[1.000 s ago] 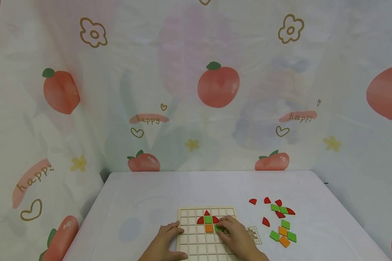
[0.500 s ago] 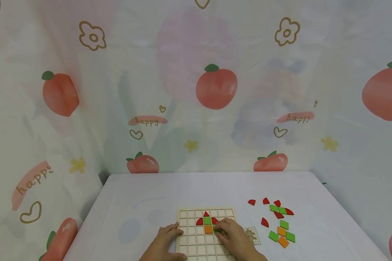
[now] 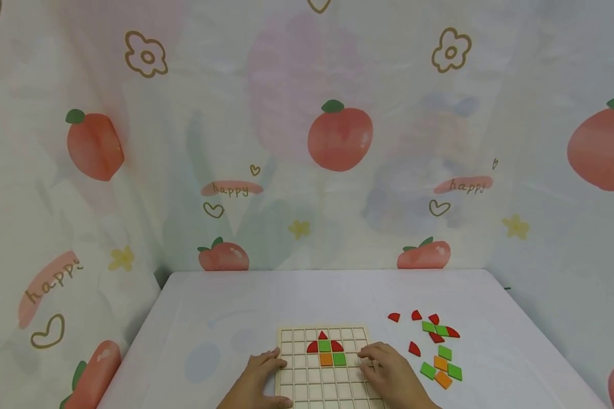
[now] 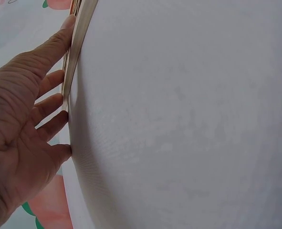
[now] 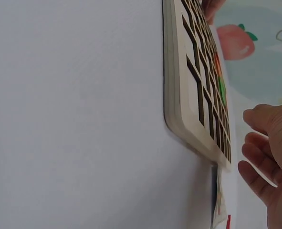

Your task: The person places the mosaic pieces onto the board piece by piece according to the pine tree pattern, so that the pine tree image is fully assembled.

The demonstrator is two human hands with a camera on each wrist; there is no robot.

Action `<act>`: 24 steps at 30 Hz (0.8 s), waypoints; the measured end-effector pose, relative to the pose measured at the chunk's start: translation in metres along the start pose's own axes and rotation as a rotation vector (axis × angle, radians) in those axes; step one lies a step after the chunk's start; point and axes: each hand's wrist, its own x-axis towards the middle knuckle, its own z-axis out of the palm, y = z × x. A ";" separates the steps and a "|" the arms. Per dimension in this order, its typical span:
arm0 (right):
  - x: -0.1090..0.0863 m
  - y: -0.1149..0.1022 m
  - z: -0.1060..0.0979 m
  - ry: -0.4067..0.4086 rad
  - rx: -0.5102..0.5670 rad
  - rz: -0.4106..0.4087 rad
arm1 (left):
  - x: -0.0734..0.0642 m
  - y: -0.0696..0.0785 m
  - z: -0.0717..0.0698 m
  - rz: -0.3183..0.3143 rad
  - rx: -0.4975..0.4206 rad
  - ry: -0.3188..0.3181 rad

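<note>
A wooden grid board [image 3: 314,391] lies on the table. In it sit a red triangle [image 3: 322,336], a green square tile [image 3: 324,346] between two red quarter-circle tiles [image 3: 312,347], and below them an orange square tile [image 3: 326,359] beside a second green square [image 3: 339,359]. My left hand [image 3: 258,378] rests along the board's left side, thumb and fingers spread at the edge, as the left wrist view shows. Over the board's right edge is my right hand [image 3: 393,372], fingers loosely bent and holding nothing; the right wrist view [image 5: 274,148] shows the same hand empty.
Loose red [image 3: 414,349], green [image 3: 444,352] and orange tiles [image 3: 441,362] lie scattered right of the board. A small printed card [image 5: 220,202] pokes out by the board's corner; my right hand hides it in the head view. Patterned cloth walls [image 3: 337,227] enclose the table.
My right hand has let go of the green square tile, which now lies flat in its cell right of the orange one, and has moved right. My left hand stays put.
</note>
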 end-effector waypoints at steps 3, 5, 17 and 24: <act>-0.004 0.007 -0.006 0.031 -0.014 0.038 | 0.000 0.000 0.000 0.004 -0.003 0.000; -0.006 0.013 -0.010 0.042 -0.012 0.050 | 0.000 0.000 0.000 0.003 -0.008 0.000; -0.024 0.039 -0.032 0.076 -0.035 0.134 | -0.002 0.005 -0.002 0.023 0.001 0.011; -0.030 0.052 -0.041 0.053 -0.076 0.216 | -0.002 0.005 0.000 -0.008 0.006 0.017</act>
